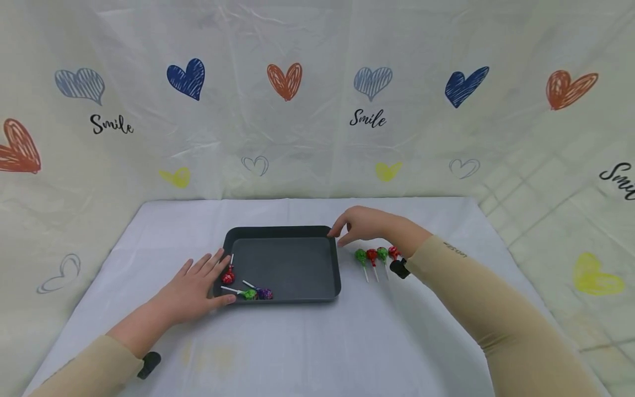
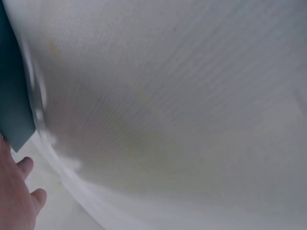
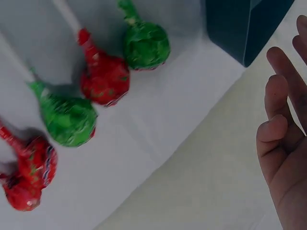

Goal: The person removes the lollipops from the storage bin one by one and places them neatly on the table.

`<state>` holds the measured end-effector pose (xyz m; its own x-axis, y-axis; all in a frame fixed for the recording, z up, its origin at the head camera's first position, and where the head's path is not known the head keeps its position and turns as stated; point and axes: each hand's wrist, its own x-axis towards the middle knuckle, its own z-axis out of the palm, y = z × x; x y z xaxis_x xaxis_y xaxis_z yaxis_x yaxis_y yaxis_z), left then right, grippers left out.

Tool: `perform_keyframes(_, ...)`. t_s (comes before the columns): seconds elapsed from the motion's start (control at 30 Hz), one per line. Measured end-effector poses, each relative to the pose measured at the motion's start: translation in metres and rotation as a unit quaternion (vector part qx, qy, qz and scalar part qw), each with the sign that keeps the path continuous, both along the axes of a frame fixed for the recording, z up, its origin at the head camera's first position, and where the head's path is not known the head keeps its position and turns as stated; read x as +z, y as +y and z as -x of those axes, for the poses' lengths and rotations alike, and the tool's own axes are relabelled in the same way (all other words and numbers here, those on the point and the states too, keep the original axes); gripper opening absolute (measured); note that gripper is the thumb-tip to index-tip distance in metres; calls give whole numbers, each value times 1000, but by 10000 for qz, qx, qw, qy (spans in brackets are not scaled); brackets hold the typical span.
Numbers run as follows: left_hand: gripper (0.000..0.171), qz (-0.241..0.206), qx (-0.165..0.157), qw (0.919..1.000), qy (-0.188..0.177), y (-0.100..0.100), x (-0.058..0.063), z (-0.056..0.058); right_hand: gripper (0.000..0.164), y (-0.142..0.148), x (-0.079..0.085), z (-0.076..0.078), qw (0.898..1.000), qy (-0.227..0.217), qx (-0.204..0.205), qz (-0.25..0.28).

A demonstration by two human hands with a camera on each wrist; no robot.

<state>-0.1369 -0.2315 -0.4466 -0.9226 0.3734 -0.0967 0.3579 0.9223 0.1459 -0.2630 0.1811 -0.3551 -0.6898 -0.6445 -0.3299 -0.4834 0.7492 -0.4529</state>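
Observation:
A dark grey rectangular tray (image 1: 288, 270) lies on the table. My left hand (image 1: 190, 289) rests over its left edge with fingers spread. Beside those fingers a red lollipop (image 1: 228, 275) lies in the tray, and a green lollipop (image 1: 249, 294) and a purple lollipop (image 1: 265, 294) sit along its near edge. At the tray's far right corner is my right hand (image 1: 369, 223), fingers loosely bent and nothing between them. Right of the tray, several wrapped lollipops form a row, among them a green one (image 3: 147, 45) and a red one (image 3: 106, 79); my right wrist partly hides the row's end.
A white cloth (image 1: 297, 347) covers the table, with faint yellowish stains near the front. Behind it hangs a pale curtain (image 1: 317, 138) printed with hearts and lettering. Each wrist wears a small black device, such as the right one (image 1: 399, 268).

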Motion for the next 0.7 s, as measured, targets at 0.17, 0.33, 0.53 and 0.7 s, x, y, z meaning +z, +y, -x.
perform_keyframes(0.17,102,-43,3,10000,-29,3,8,-3,29,-33,0,0,9994,4,334,4)
perform_keyframes(0.33,102,-66,16,10000,-6,3,8,-3,33,-63,1,-6,9983,43,584,-14)
perform_keyframes(0.53,102,-51,2,10000,-30,2,7,-2,34,-90,2,-12,9962,11,870,-45)
perform_keyframes(0.7,101,-103,-5,9999,-10,2,5,-2,33,-107,-1,-18,9940,10,1089,-83)
